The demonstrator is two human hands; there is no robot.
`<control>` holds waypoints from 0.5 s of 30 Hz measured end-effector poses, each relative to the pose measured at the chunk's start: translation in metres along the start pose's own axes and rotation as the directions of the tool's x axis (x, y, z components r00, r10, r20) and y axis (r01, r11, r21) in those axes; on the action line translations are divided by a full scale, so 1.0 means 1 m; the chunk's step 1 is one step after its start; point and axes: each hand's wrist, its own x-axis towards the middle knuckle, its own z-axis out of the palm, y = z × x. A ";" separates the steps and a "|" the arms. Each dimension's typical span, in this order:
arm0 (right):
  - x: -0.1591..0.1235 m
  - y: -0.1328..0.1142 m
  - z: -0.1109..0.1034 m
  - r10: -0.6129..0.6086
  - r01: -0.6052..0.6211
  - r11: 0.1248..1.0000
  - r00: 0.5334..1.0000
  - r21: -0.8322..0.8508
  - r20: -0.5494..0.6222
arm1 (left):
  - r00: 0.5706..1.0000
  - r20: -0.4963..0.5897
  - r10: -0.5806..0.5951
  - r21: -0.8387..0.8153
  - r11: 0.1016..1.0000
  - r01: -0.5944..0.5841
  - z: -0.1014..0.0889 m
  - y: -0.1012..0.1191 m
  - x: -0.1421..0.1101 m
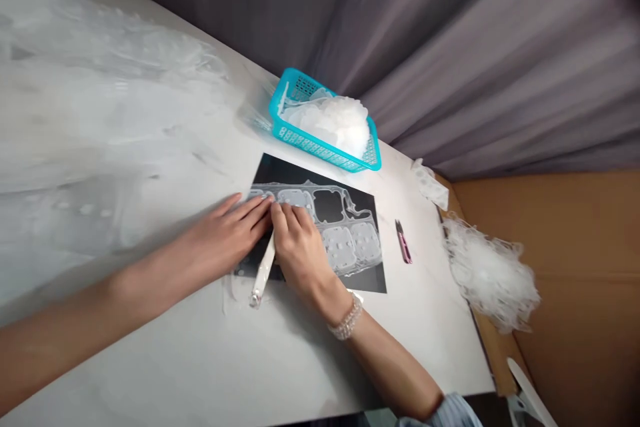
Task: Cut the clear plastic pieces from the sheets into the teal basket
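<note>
A translucent moulded sheet (340,247) with rounded-square pieces and thin edge scraps lies on a black mat (379,280). One square opening in it shows the mat beneath. My left hand (240,230) rests flat on the sheet's left part, fingers stretched out. Close beside it, my right hand (300,240) is closed round a slim tool with a whitish wrapped handle (263,272). The handle's end sticks out toward me below the hand. Fingers hide the tool's working tip. A clear bead bracelet circles my right wrist.
Behind the mat stands a turquoise basket (320,145) heaped with translucent pieces. Pink thread snips (403,243) lie to the right. Stringy clear scraps (493,273) hang over the table's right edge by a cardboard box (565,233). Translucent sheets (90,127) cover the left side.
</note>
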 end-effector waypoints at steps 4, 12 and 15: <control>-0.015 0.040 -0.017 0.368 -0.238 0.813 0.918 0.532 -0.151 | 0.999 -0.020 -0.046 0.022 0.999 0.046 -0.003 0.003 -0.002; -0.086 0.133 -0.054 0.848 -0.189 0.212 0.523 0.959 -0.084 | 1.000 0.012 0.015 -0.059 0.998 -0.015 0.000 -0.009 -0.003; -0.082 0.125 -0.057 0.836 -0.128 0.108 0.549 0.986 -0.020 | 1.000 -0.013 0.017 -0.157 0.987 -0.019 -0.016 -0.010 0.000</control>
